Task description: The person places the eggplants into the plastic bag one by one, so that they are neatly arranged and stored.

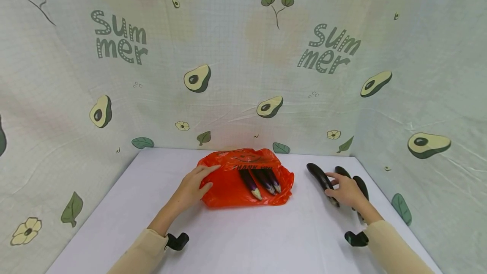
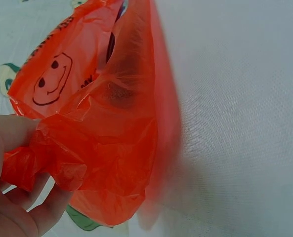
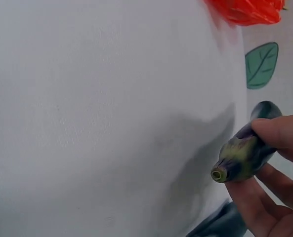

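A red plastic bag [image 1: 224,189] printed with "THANK YOU" and a smiley face lies on the table, its mouth gaping toward me. Three dark purple eggplants [image 1: 249,181] rest inside, stem ends outward. My left hand [image 1: 192,184] pinches the bag's left edge; in the left wrist view the crumpled plastic sits between the thumb and fingers. Over on the right, my right hand [image 1: 344,189] grips an eggplant [image 3: 242,153] near its stem end, thumb on one side and fingers on the other. Two more eggplants [image 1: 360,185] lie just beyond that hand, partly hidden by it.
The white-covered table [image 1: 266,240] ends at a printed cloth backdrop [image 1: 236,96] with side walls of the same cloth. Black wrist mounts [image 1: 177,241] stick out from both sleeves. White tabletop separates the bag from the eggplants on the right.
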